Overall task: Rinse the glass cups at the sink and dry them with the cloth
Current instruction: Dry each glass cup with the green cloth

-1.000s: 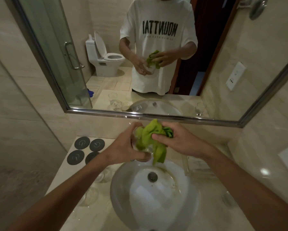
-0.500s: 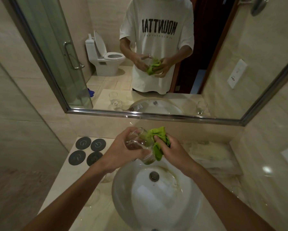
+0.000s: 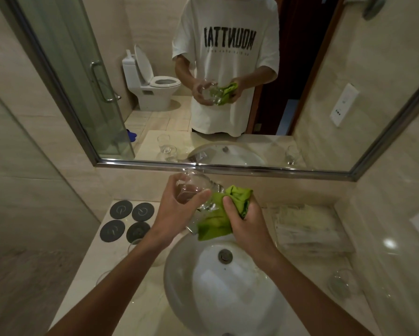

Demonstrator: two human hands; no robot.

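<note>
Clear glass cup (image 3: 194, 190), soft matt green cloth (image 3: 214, 223), glossy white sink (image 3: 179, 287) (metal drain (image 3: 225, 255)).

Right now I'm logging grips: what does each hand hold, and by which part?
The left hand grips the glass cup round its body. The right hand holds the bunched cloth against the cup.

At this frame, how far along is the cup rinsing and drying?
Done: cannot tell; one cup stands right of the sink.
In hand: left hand grips a glass cup; right hand presses the green cloth against it.
Left: possibly cups by the coasters.
</note>
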